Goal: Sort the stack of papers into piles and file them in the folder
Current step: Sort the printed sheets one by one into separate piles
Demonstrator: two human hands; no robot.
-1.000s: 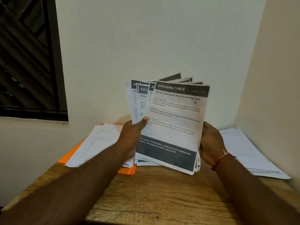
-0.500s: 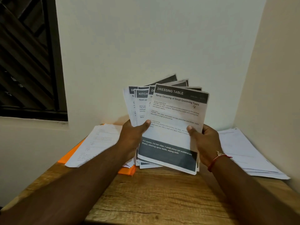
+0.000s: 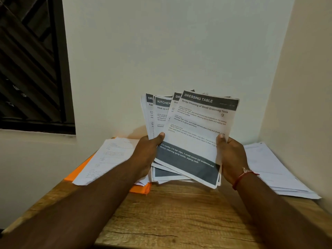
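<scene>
Tabletop (image 3: 179,216) free; L pile (image 3: 107,155), R pile (image 3: 269,168)

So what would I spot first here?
The fan of papers held up in the middle, left hand and right hand gripping its sides; the front sheet reads DRESSING TABLE. Next, the orange folder poking out under a pile on the left of the table.

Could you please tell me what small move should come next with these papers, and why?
Probably slide the DRESSING TABLE sheet free with the right hand, whose thumb pinches its right edge, while the left hand holds the fanned stack. Its heading is readable, so it can be sorted.
</scene>
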